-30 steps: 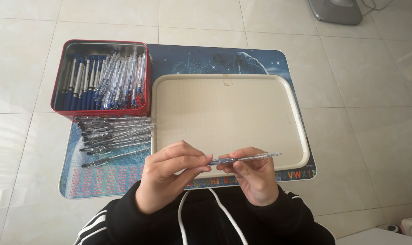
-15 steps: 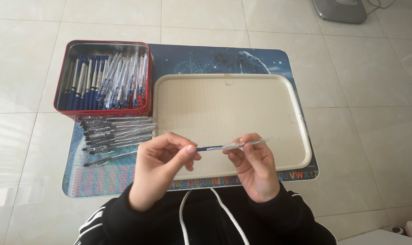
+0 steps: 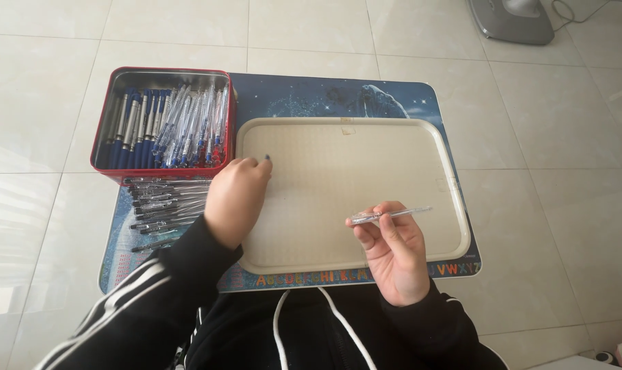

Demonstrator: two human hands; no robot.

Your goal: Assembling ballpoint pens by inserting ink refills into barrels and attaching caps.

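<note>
— What's in the right hand [image 3: 396, 257]?

— A clear pen tube [image 3: 389, 215], thin and see-through. The grip is closed on it: the fingertips [image 3: 366, 229] pinch it near its left end, and the rest pokes out to the right, tilted slightly up. It hangs just above the near right part of the tray [image 3: 420, 147], not touching it as far as I can see.

— And the left hand [image 3: 235, 199]?

— It reaches out to the left edge of the tray, right beside the red tin [image 3: 161, 72]. The back of the hand faces up and the fingers curl down, so I cannot tell whether its grip holds anything or is closed at all. The fingertips sit at the tray's rim, close to the near right corner of the tin.

— What's in the tin?

— Pens [image 3: 167, 127], packed side by side, blue caps and clear barrels, filling most of it. Just in front of the tin lies a loose heap of pen parts [image 3: 163, 205], lying mostly crosswise, partly hidden under the left wrist.

— What does it all sit on?

— A small bench covered by a dark blue mat [image 3: 324, 92] with coloured letters along the near edge. The tray is cream, wide and shallow, to the right of the tin. The bench stands on a pale tiled floor [image 3: 551, 205], and a grey base of some appliance [image 3: 513, 17] shows at the far right corner. The person wears a black top with white stripes [image 3: 136, 291] down the left sleeve.
</note>
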